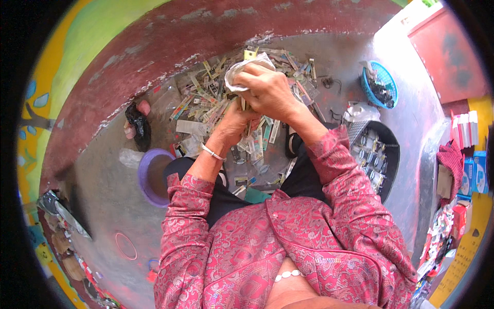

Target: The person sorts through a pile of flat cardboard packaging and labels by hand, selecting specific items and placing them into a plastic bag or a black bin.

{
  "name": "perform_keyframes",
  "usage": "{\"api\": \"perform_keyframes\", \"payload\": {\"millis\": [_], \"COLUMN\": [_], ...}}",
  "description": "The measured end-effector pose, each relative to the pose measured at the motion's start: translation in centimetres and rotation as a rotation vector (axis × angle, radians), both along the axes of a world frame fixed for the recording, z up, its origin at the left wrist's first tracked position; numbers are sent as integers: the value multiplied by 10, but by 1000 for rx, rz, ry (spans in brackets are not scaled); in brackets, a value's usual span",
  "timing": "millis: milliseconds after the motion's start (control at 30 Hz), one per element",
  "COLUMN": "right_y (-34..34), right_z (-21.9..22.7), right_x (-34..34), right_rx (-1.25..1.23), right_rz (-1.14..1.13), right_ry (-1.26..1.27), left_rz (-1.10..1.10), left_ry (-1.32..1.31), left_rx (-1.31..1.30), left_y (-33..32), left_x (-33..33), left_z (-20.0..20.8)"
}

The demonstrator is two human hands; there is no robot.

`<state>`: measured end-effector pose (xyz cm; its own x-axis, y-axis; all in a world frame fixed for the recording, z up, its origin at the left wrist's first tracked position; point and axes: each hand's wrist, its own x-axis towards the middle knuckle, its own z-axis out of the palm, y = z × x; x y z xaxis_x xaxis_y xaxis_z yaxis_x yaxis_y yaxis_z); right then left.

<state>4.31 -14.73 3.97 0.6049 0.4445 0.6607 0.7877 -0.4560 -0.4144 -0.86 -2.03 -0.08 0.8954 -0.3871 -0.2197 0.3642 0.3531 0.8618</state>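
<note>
Far to the left of the hands, one black bag [138, 126] lies against the foot of the red wall [154, 56], and one purple bowl [150, 177] sits on the grey floor [103, 206] just below it, beside the person's knee; nearer in, the left hand [234, 123] rises from a wrist that wears one pale bangle [212, 152], its fingers curled shut and tucked under the other hand, though what they press on is hidden; directly above it the right hand [267, 90] is closed into a loose fist, fingers pressed together around one crumpled clear wrapper [246, 69], which bulges out of the top left of the fist and touches the knuckles; behind and beneath both hands spreads a heap of small flat packets [206, 103], too many and too jumbled to count; to the right of the hands, well apart, one blue basket [381, 85] holds dark scraps, and below it one black tub [378, 154] holds rows of small bottles, their number unclear, with one clear bag [360, 112] lying at its upper rim.
</note>
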Motion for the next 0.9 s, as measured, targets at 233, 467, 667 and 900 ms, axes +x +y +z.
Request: {"api": "perform_keyframes", "payload": {"millis": [233,467,667,900], "right_y": [-15,-56,-15,-78], "right_z": [-9,25,-8,-10], "right_x": [35,35,7,71], "right_rx": [64,975,-116,723], "right_rz": [-435,-358,-202,-523], "right_ry": [-7,410,97,377], "left_rz": [-195,-218,-266,-82], "left_ry": [101,200,26,60], "left_rx": [-182,-652,-197,-314], "left_y": [0,12,12,13], "left_x": [-1,6,-1,-2], "left_z": [4,-2,-3,14]}}
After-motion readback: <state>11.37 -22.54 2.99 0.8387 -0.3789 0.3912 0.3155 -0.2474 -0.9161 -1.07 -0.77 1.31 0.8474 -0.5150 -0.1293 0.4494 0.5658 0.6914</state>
